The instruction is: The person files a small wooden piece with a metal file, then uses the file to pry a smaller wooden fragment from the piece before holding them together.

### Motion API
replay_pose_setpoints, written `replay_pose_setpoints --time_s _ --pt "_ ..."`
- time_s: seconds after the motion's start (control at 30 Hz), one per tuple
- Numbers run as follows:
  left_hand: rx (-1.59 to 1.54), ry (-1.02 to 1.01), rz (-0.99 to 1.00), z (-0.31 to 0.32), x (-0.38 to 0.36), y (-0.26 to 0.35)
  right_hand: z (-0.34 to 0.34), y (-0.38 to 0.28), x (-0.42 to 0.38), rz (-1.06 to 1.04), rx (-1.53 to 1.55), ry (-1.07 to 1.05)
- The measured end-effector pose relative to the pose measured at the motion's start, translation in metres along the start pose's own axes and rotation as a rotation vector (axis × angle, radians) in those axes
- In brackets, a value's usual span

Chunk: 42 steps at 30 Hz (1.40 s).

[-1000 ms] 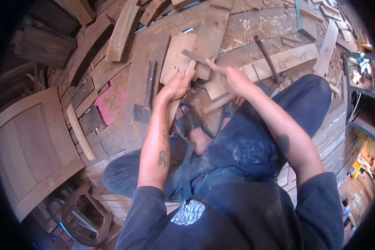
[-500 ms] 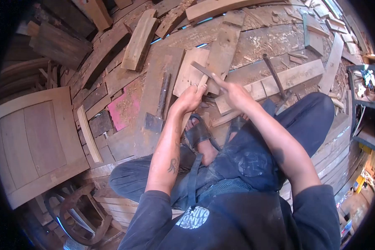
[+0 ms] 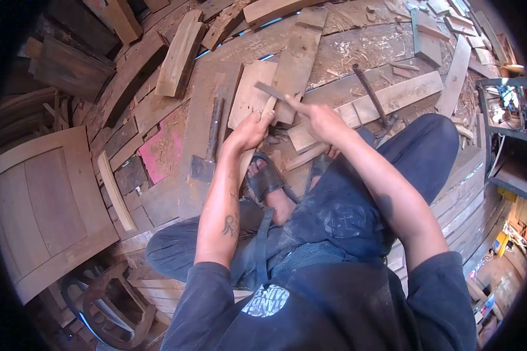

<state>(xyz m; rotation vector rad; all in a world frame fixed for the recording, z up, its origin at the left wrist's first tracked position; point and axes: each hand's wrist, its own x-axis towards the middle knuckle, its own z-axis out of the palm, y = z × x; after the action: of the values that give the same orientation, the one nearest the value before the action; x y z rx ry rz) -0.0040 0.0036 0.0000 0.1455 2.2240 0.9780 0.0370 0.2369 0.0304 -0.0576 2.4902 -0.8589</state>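
Note:
My left hand [image 3: 252,130] is closed around a narrow wooden strip [image 3: 245,168], whose upper end rises past the fingers over a pale flat board [image 3: 255,88]. My right hand [image 3: 321,120] grips a flat metal blade tool [image 3: 269,90], index finger stretched along it. The blade lies across the upper end of the strip. The tool's handle is hidden inside the right hand. Beside the left forearm, a hammer [image 3: 215,131] rests on a dark plank. Another hammer [image 3: 370,93] lies over a long board beyond the right hand.
A panelled wooden door [image 3: 50,202] stands at the left. Thick timber pieces [image 3: 180,55] and shavings [image 3: 357,50] lie on the plank floor. A metal-framed rack [image 3: 509,137] is at the right. My sandalled feet [image 3: 269,181] are below the hands.
The whole view has shifted, so the floor and boards appear slightly further left and up. Both hands keep their grips, with the blade still across the strip.

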Motion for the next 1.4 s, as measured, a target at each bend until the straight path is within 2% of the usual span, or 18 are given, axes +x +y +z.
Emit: replay_pose_setpoints --time_s 0.13,0.23,0.33,0.43,0.53,0.63,0.7,0.73,0.83,0.9,1.0,1.03,1.1,1.13,1.2,1.3,1.4 --pt "0.025 0.050 0.039 0.003 0.001 -0.003 0.005 0.002 -0.012 0.039 0.086 -0.038" --pt "0.026 0.028 -0.032 0.001 -0.002 0.002 0.011 -0.006 0.014 0.004 0.061 0.007" --pt "-0.007 -0.057 0.007 0.002 0.009 -0.013 0.003 0.001 0.005 0.003 0.020 -0.024" --pt "0.036 0.121 0.070 0.013 0.012 -0.024 0.011 0.021 -0.007 -0.033 0.048 -0.012" --pt "0.034 0.039 -0.064 0.007 0.014 -0.021 0.028 0.017 0.013 -0.078 0.035 0.062" --pt "0.001 -0.064 -0.066 -0.002 0.002 0.000 0.015 0.010 0.016 -0.051 -0.029 0.040" --pt "0.052 0.025 0.054 0.005 0.007 -0.009 0.010 0.026 0.003 -0.086 -0.027 0.029" --pt "0.078 0.072 0.106 0.005 0.004 -0.010 0.006 0.020 -0.006 -0.036 -0.001 -0.002" --pt "0.031 -0.028 -0.084 -0.006 -0.007 0.011 0.012 0.007 -0.011 0.019 0.073 -0.029" --pt "0.014 -0.063 -0.044 -0.003 -0.006 0.004 0.020 0.003 0.011 -0.049 0.066 0.069" --pt "-0.057 -0.115 0.021 -0.003 0.001 -0.001 0.013 0.005 0.020 -0.030 -0.041 0.042" --pt "-0.081 -0.093 0.070 0.001 0.001 -0.006 0.011 0.012 0.010 -0.102 -0.001 0.077" --pt "-0.100 -0.052 0.131 0.009 0.019 -0.032 -0.002 0.020 -0.015 -0.022 0.003 -0.017" --pt "-0.085 -0.045 0.082 0.006 0.014 -0.020 -0.010 0.021 -0.026 0.017 0.005 -0.075" --pt "-0.037 -0.047 -0.026 0.000 0.000 0.000 -0.025 0.023 -0.044 0.057 -0.014 -0.021" --pt "0.155 0.075 0.071 0.000 -0.005 0.006 -0.029 0.035 -0.048 0.069 0.037 0.197" --pt "0.160 0.157 0.106 0.005 0.000 -0.004 -0.023 0.050 -0.043 0.076 0.140 0.364"
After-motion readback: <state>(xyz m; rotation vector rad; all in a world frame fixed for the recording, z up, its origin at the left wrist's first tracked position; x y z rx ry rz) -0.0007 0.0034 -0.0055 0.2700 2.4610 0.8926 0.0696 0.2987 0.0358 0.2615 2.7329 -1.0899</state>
